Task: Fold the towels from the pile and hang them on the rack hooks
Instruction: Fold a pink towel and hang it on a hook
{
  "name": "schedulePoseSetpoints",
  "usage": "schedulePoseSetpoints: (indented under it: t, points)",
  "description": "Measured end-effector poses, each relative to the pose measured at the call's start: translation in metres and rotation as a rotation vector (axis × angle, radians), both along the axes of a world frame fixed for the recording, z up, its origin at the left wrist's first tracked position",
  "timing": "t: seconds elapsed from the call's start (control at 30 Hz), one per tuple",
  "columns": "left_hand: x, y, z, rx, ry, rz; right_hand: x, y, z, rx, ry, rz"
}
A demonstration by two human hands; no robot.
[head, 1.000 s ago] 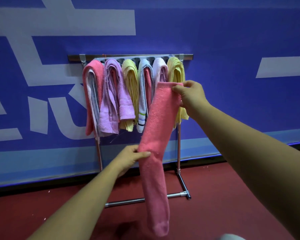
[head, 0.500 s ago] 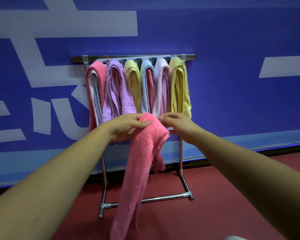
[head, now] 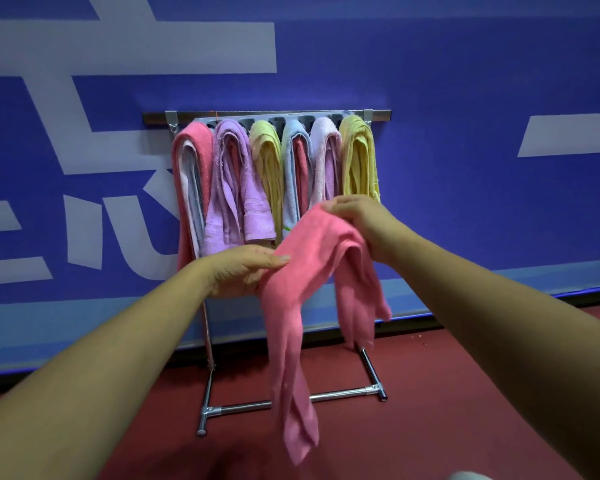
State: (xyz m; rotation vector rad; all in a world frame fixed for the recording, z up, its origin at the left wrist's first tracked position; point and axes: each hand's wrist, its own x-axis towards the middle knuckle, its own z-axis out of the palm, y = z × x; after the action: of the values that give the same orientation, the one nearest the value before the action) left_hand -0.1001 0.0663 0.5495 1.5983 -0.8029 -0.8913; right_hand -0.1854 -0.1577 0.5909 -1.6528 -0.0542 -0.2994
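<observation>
Pink towel (head: pixel 312 258) drapes over my right hand (head: pixel 361 223), pinched there and in my left hand (head: pixel 243 271); its long axis hangs toward six o'clock, rack (head: pixel 267 116) at twelve.

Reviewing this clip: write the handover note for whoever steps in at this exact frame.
Left hand: grip shut on the pink towel, at its left side.
Right hand: grip shut on the same towel's top edge.
The towel hangs half-folded in front of the rack, two tails dangling, not yet hung.
Done: six hooks already carry folded towels.
Left: finish the fold and hang it; no free hook is visible. The pile is out of view.
</observation>
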Motion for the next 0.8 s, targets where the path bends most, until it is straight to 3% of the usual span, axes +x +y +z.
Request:
schedulePoseSetpoints:
  t: [0.07, 0.13, 0.23, 0.3, 0.5, 0.8]
  points:
    - [0.003, 0.009, -0.006, -0.012, 0.009, -0.005, 0.001, -0.013, -0.006, 0.059, -0.030, -0.144]
    - [0.000, 0.013, -0.002, -0.103, 0.034, 0.026, 0.001, -0.026, -0.016, 0.102, 0.064, -0.185]
    - [0.003, 0.011, 0.013, -0.258, 0.074, 0.103, -0.001, -0.036, -0.031, -0.040, 0.275, -0.057]
    - [0.004, 0.007, 0.024, -0.265, 0.056, 0.092, -0.002, -0.035, -0.038, -0.148, 0.310, 0.031]
    - [-0.001, -0.012, 0.044, -0.162, -0.011, 0.019, -0.003, 0.003, -0.033, 0.014, 0.265, 0.530]
    - [0.012, -0.002, 0.059, -0.041, -0.117, 0.067, 0.001, 0.010, 0.006, 0.222, 0.041, 0.398]
